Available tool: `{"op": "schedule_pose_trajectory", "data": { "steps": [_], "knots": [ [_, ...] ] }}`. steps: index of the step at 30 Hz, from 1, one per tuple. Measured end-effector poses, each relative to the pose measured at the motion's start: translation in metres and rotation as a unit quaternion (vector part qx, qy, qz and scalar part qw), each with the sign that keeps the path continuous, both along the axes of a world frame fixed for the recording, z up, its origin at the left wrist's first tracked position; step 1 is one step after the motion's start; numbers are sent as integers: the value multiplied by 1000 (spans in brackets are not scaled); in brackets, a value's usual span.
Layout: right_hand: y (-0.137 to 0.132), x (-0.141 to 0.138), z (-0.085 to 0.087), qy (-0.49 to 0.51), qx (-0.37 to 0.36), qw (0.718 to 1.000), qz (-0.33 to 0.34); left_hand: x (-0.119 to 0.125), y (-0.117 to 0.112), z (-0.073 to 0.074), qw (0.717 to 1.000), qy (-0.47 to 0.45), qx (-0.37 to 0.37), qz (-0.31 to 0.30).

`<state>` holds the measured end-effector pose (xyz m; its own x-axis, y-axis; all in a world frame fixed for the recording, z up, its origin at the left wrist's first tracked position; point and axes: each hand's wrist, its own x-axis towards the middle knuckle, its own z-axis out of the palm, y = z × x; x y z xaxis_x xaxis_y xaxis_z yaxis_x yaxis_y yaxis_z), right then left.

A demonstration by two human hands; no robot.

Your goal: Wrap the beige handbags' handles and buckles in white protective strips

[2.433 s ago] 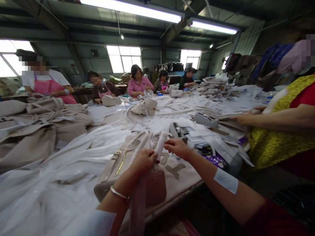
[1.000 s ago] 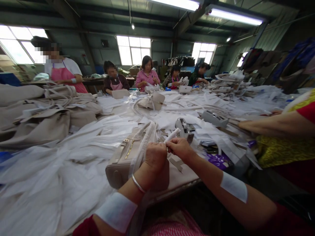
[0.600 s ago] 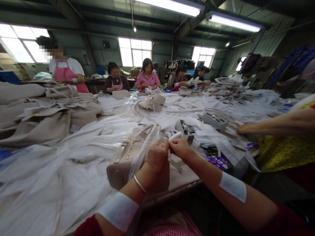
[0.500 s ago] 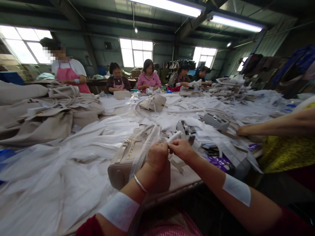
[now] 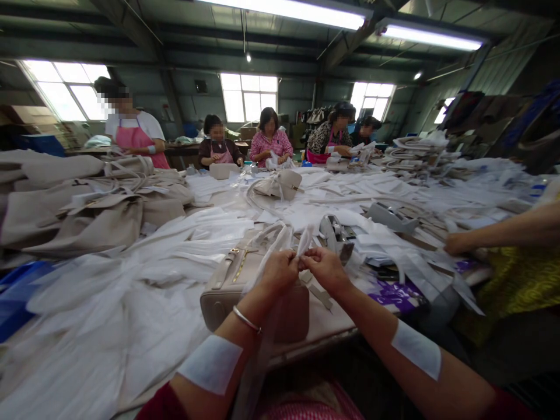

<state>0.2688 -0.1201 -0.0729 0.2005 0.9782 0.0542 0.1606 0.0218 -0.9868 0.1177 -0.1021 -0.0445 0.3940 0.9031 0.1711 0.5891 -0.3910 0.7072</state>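
Observation:
My left hand (image 5: 280, 273) and my right hand (image 5: 322, 267) meet fingertip to fingertip above a beige handbag (image 5: 238, 280) lying on the table. Both pinch a small white paper strip (image 5: 305, 240) that sticks up between them. A translucent white wrapping band (image 5: 268, 256) runs from the bag's handle down past my left wrist, which bears a silver bangle. The bag's gold clasp faces up, to the left of my hands.
White paper sheets (image 5: 131, 303) and strips cover the long table. Beige bags (image 5: 87, 210) pile at the left; another bag (image 5: 280, 184) lies mid-table. A tape dispenser (image 5: 335, 230) stands just beyond my hands. A co-worker's arm (image 5: 494, 233) reaches in from the right. Several people work at the far side.
The rolled white paper has been worked down between my fingers, so less shows now. My hands have closed in together, and the view has shifted slightly right.

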Motion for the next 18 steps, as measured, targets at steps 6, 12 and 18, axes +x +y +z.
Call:
{"op": "schedule_pose_trajectory", "data": {
  "steps": [6,12,18],
  "knots": [
    [0,3,0,20,17,998,61,-8,5,-1,994,-80,-64,-44],
    [0,6,-12,73,44,990,108,-3,3,-9,996,-62,-60,-18],
    [5,2,-23,150,-11,985,89,-18,-11,28,996,2,60,59]
  ]
}}
